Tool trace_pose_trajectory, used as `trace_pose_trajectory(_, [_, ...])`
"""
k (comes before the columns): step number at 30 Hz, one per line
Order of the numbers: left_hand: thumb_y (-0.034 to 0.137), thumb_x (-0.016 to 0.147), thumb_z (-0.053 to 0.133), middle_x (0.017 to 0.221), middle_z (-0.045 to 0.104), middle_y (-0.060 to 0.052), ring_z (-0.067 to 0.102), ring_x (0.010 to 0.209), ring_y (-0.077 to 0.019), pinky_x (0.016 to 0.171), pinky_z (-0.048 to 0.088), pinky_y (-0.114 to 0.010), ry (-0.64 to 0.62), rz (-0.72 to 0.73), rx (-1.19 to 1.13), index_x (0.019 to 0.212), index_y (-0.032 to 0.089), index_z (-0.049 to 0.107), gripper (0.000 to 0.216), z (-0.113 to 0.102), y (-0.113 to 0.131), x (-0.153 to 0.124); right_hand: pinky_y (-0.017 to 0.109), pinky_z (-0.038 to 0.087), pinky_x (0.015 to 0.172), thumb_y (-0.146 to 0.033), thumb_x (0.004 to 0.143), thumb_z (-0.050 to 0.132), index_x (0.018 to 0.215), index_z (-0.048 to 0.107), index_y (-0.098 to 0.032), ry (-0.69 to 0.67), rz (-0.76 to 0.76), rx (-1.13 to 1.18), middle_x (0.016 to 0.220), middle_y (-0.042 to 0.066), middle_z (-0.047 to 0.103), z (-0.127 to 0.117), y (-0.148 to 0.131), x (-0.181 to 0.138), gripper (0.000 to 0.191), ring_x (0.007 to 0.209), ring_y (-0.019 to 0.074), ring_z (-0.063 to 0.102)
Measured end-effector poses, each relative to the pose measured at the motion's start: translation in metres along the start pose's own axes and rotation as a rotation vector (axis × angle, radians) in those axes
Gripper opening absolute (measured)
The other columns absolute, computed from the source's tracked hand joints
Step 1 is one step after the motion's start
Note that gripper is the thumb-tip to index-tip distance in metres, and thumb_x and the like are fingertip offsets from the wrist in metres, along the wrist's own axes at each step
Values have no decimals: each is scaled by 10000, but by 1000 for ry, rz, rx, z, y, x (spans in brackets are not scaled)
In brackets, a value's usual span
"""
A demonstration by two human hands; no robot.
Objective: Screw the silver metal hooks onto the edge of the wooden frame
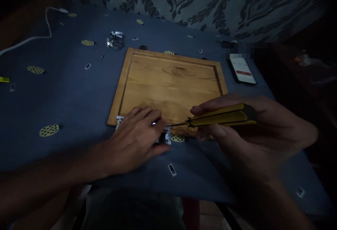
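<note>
My left hand [138, 133] rests palm down at the near edge of a wooden board [171, 82], fingers curled over a small silver metal part [166, 137] that shows only at its right end. My right hand [244, 128] grips a yellow and black screwdriver [223, 117] held level. Its thin shaft points left and its tip meets the metal part by my left fingertips.
A blue patterned cloth [65, 93] covers the table. Another silver metal assembly [115, 40] lies at the far left of the board. A lit phone [242, 70] lies to the board's right. A white cable [39, 33] runs along the far left. Patterned wall behind.
</note>
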State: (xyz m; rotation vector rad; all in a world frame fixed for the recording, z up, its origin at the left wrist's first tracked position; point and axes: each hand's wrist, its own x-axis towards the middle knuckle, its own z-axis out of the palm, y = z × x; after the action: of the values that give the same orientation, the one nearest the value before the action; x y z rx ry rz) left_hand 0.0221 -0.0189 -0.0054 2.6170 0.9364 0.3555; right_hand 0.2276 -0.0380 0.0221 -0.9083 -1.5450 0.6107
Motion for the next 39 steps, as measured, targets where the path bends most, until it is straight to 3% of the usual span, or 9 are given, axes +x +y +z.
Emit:
trace_pose_trajectory(3, [424,896,777,1079,653,-72,620,1050,-279,930,508,-445,10,7,-3,1084,127,690,363,0,0,0,351,663,652,-88,796,829,1032,815,-224,-48,-33,-17,913,29,808,-4,1,0,273,640,173,724])
trace_pose_trajectory(6, [451,904,762,1076,657,-75,624,1037,-279,920,514,-449,20,14,9,1078,128,690,374,1,-1,0,389,663,627,-186,853,811,1122,806,-262,-98,-1,-19,929,47,807,-6,-1,-1,279,713,223,753])
trace_pose_trajectory(10, [436,893,778,1085,662,-75,626,1039,-281,909,517,-447,10,10,22,1068,132,691,362,2,0,1,426,666,626,-161,853,810,1118,807,-309,-115,-4,-83,952,45,814,-6,-2,-1,303,730,247,755])
trace_pose_trajectory(17, [432,898,773,1091,658,-77,624,1051,-283,914,513,-448,28,18,8,1113,124,688,385,2,-1,0,371,654,596,-136,788,859,1055,812,-278,-117,-151,-52,866,30,813,-6,2,7,305,722,229,753])
trace_pose_trajectory(28, [425,885,788,1063,659,-75,622,1024,-279,909,515,-446,58,28,20,1097,118,691,386,2,-1,-1,368,674,691,-64,822,805,1136,794,-278,-141,2,-24,978,19,814,-5,-3,0,381,769,209,769])
trace_pose_trajectory(34, [427,889,782,1064,657,-69,624,1032,-279,911,520,-449,58,31,12,1097,127,689,376,3,-2,-1,374,661,647,-89,787,849,1039,811,-278,-131,-82,-52,893,29,811,-4,-2,3,317,762,237,767])
trace_pose_trajectory(39, [418,901,774,1079,658,-65,624,1039,-267,925,522,-443,42,17,-2,1097,140,679,354,3,-2,-2,366,653,598,-121,776,868,992,796,-292,-91,-56,-51,857,20,807,0,0,6,284,735,239,769])
